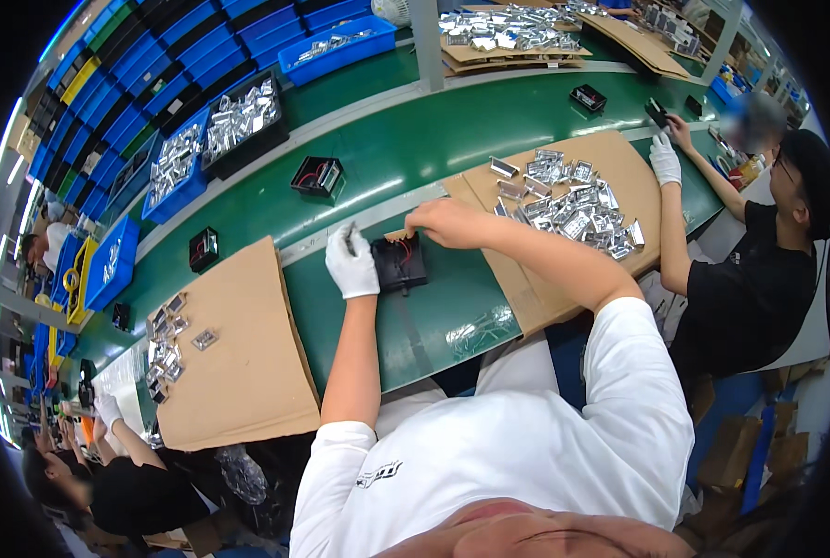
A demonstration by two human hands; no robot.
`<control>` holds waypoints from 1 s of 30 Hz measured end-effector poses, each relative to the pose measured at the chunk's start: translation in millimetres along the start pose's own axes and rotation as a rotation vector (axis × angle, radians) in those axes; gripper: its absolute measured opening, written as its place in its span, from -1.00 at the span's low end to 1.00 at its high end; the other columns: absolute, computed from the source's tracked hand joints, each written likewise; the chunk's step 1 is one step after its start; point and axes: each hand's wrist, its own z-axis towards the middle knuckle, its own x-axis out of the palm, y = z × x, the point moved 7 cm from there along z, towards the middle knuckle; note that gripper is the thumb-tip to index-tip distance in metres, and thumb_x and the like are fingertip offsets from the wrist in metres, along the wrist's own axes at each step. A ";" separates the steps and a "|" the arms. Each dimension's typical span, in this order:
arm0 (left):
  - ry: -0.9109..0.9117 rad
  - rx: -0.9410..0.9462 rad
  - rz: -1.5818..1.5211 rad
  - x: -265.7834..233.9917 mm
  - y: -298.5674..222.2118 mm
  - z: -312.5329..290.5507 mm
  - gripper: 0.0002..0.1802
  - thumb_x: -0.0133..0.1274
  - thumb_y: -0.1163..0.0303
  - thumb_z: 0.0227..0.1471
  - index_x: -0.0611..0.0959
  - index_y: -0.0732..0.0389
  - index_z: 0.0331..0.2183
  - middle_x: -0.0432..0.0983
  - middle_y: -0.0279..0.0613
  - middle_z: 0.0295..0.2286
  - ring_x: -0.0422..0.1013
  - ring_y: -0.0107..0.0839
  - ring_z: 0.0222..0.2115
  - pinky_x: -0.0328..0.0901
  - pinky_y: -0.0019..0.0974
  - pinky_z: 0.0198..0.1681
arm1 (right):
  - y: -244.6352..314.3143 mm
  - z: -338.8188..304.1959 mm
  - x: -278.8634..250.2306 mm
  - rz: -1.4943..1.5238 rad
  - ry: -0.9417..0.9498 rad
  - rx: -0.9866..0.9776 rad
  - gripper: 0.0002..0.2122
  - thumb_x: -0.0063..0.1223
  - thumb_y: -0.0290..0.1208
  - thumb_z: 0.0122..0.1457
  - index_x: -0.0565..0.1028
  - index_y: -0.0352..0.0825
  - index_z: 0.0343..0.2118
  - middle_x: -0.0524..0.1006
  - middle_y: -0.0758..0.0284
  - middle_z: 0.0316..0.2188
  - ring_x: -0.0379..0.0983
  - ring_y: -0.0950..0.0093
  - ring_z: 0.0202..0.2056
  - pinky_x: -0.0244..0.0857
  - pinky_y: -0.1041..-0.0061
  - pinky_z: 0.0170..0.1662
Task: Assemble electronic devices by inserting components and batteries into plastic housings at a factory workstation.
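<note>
My left hand (351, 262), in a white glove, is at the left side of a black plastic box (402, 267) on the green bench. Its fingers point away from me and are slightly apart, and its edge seems to touch the box. Red wires (405, 249) show inside the box. My bare right hand (450, 224) reaches over from the right, its fingers pinched at a small tan piece (396, 235) on the box's far edge. The fingertips are partly hidden, and the tan piece is too small to name.
Cardboard sheets lie left (238, 372) and right (512, 270), bearing shiny metal brackets (577, 209). More wired black boxes (317, 176) stand along the green bench (387, 139). Behind are bins of metal parts (243, 121). A co-worker (750, 270) handles a black part at the right; others work at the left.
</note>
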 end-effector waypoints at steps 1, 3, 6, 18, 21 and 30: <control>-0.004 -0.011 0.010 -1.8 0.6 1.3 -0.77 0.14 0.48 0.03 0.65 0.27 -0.20 0.63 -0.07 -0.26 0.54 -0.13 -0.34 0.41 -0.21 -0.21 | 9.0 1.2 3.9 0.011 0.009 -0.006 -0.80 0.16 -0.51 0.02 0.49 -0.19 -0.26 0.59 0.39 -0.33 0.50 0.31 -0.31 0.36 0.41 -0.22; 0.001 0.104 0.055 -1.1 -11.1 4.7 -0.80 0.16 0.42 0.03 0.66 0.24 -0.25 0.63 -0.09 -0.33 0.53 -0.10 -0.39 0.40 -0.19 -0.25 | 7.5 3.0 5.1 0.171 -0.026 0.251 -0.86 0.14 -0.45 0.09 0.50 -0.20 -0.27 0.61 0.37 -0.34 0.53 0.32 -0.33 0.38 0.38 -0.22; 0.005 0.211 0.096 -10.6 -41.6 2.8 -0.81 0.17 0.36 0.02 0.68 0.22 -0.29 0.63 -0.11 -0.39 0.52 -0.08 -0.43 0.39 -0.17 -0.30 | 3.2 -2.7 9.2 0.320 -0.048 0.514 -0.90 0.12 -0.39 0.15 0.51 -0.21 -0.29 0.63 0.36 -0.34 0.55 0.33 -0.34 0.40 0.36 -0.22; 0.739 0.422 0.637 2.1 -111.3 -63.7 -0.75 0.17 0.17 -0.01 0.67 0.11 -0.56 0.60 -0.19 -0.56 0.47 -0.10 -0.56 0.30 -0.17 -0.37 | 12.3 -36.6 16.8 0.651 -0.135 0.586 -0.87 0.12 -0.40 0.24 0.56 -0.28 -0.20 0.61 0.39 -0.34 0.49 0.53 -0.38 0.34 0.55 -0.26; 0.772 0.542 0.552 -9.5 -103.0 -68.1 -0.81 0.19 0.23 -0.01 0.68 0.14 -0.51 0.62 -0.17 -0.52 0.48 -0.11 -0.53 0.32 -0.18 -0.36 | 11.6 -52.2 27.5 0.910 -0.195 0.570 -0.88 0.14 -0.44 0.24 0.55 -0.29 -0.19 0.59 0.41 -0.35 0.44 0.59 -0.41 0.32 0.60 -0.28; 0.662 -0.803 -0.458 -18.7 -68.9 -67.8 -0.84 0.10 0.54 -0.02 0.68 0.23 -0.32 0.65 -0.17 -0.35 0.52 -0.15 -0.43 0.40 -0.24 -0.33 | 58.2 -54.0 8.1 0.744 -0.094 0.527 -0.78 0.18 -0.56 0.16 0.55 -0.25 -0.13 0.55 0.46 -0.40 0.29 0.67 -0.49 0.22 0.67 -0.37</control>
